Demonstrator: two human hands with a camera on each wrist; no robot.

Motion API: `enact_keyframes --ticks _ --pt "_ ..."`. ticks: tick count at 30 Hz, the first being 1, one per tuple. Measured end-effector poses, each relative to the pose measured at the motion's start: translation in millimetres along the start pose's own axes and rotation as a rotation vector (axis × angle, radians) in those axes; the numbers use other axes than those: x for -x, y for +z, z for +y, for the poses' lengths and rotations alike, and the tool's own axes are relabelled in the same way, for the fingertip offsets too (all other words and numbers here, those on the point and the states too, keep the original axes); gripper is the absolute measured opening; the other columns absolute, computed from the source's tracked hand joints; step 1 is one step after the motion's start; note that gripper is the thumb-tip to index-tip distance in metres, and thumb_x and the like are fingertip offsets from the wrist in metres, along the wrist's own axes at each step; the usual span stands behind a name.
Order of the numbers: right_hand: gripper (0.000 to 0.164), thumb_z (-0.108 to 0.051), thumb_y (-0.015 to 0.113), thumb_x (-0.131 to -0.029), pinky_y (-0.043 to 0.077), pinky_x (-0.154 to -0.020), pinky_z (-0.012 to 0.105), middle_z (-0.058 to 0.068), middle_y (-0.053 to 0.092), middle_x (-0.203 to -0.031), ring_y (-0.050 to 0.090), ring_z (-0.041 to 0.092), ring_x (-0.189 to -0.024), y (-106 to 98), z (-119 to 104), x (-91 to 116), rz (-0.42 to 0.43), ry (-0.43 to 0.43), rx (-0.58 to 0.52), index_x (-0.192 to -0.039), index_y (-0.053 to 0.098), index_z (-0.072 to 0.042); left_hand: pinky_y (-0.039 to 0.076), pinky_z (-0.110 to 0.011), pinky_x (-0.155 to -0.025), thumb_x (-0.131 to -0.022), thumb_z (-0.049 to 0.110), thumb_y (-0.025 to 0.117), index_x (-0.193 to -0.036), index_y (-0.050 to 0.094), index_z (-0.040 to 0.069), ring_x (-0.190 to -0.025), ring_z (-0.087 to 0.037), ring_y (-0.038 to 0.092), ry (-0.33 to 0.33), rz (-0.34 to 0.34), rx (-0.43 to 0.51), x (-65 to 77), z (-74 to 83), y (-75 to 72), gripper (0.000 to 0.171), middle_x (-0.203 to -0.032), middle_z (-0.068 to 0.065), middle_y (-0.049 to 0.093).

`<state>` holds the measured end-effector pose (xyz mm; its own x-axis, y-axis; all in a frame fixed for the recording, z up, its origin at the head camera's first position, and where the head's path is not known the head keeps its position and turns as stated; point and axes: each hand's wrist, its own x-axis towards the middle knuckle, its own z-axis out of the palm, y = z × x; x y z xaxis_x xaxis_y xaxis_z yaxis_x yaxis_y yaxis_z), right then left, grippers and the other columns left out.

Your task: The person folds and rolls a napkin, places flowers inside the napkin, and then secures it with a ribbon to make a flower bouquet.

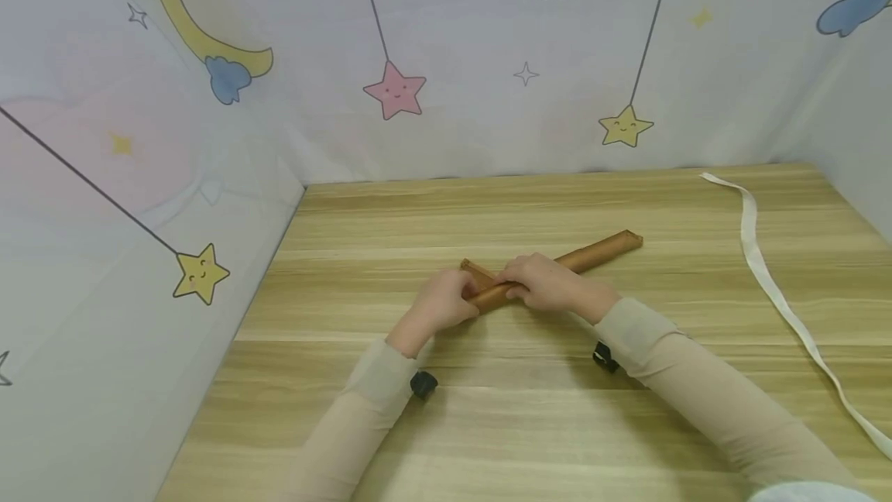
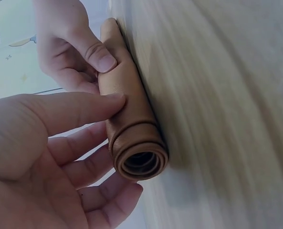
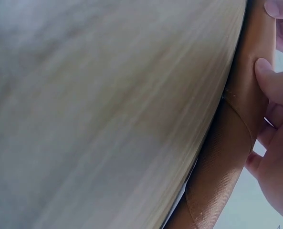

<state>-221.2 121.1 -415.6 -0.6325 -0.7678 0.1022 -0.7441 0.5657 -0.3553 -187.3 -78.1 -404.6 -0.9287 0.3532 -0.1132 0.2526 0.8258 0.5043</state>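
A brown leather-like sheet, rolled into a slim tube (image 1: 599,251), lies slantwise on the wooden table. Its left end is held by my left hand (image 1: 440,299), thumb on the near side and fingers behind. My right hand (image 1: 547,283) pinches the tube around its middle, close beside the left. An unrolled corner flap (image 1: 477,273) sticks out behind the two hands. In the left wrist view the roll (image 2: 131,112) shows its open spiral end, with several layers inside. Slanting wrap edges cross the roll (image 3: 222,157) in the right wrist view.
A long white ribbon (image 1: 773,297) trails down the right side of the wooden table (image 1: 516,432). Printed cloth (image 1: 474,14) with stars and a moon hangs behind and at the sides. Small black devices (image 1: 423,384) sit under both wrists.
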Motion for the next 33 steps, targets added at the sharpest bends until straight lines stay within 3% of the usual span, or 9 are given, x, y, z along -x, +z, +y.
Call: enact_keyframes --ticks 10,17,25,33 --pt "0.026 -0.015 0.069 -0.077 0.045 -0.08 0.032 -0.002 0.06 -0.099 0.054 0.014 -0.09 0.3 -0.1 -1.5 0.038 -0.062 0.03 -0.103 0.063 -0.014 0.045 -0.025 -0.063 -0.079 0.011 0.063 -0.097 0.066 0.005 -0.073 -0.014 0.055 -0.02 -0.065 0.075 -0.8 -4.0 -3.4 0.019 -0.093 -0.004 0.065" --pt "0.021 -0.011 0.064 -0.082 0.045 -0.074 0.031 -0.001 0.063 -0.092 0.055 0.014 -0.082 -0.8 -2.8 -1.2 0.057 -0.082 0.034 -0.103 0.065 -0.011 0.046 -0.029 -0.068 -0.076 0.016 0.068 -0.098 0.064 0.007 -0.077 -0.015 0.056 -0.01 -0.026 0.05 1.6 -2.7 -2.7 0.024 -0.095 -0.004 0.064" --pt "0.02 -0.011 0.059 -0.086 0.046 -0.078 0.032 0.001 0.064 -0.095 0.058 0.015 -0.087 -0.1 -3.8 -0.9 0.038 -0.048 0.038 -0.105 0.065 -0.01 0.045 -0.028 -0.067 -0.076 0.015 0.068 -0.093 0.066 0.006 -0.075 -0.014 0.055 -0.004 0.009 0.027 2.9 -3.1 -0.5 0.02 -0.091 -0.004 0.065" --pt "0.026 -0.016 0.068 -0.079 0.044 -0.083 0.035 0.0 0.061 -0.102 0.055 0.017 -0.094 0.4 -3.7 -1.9 0.052 -0.088 0.038 -0.104 0.063 -0.012 0.043 -0.024 -0.059 -0.08 0.016 0.063 -0.087 0.068 0.006 -0.065 -0.012 0.051 0.01 -0.05 0.088 0.6 -6.9 -1.8 0.013 -0.084 -0.002 0.064"
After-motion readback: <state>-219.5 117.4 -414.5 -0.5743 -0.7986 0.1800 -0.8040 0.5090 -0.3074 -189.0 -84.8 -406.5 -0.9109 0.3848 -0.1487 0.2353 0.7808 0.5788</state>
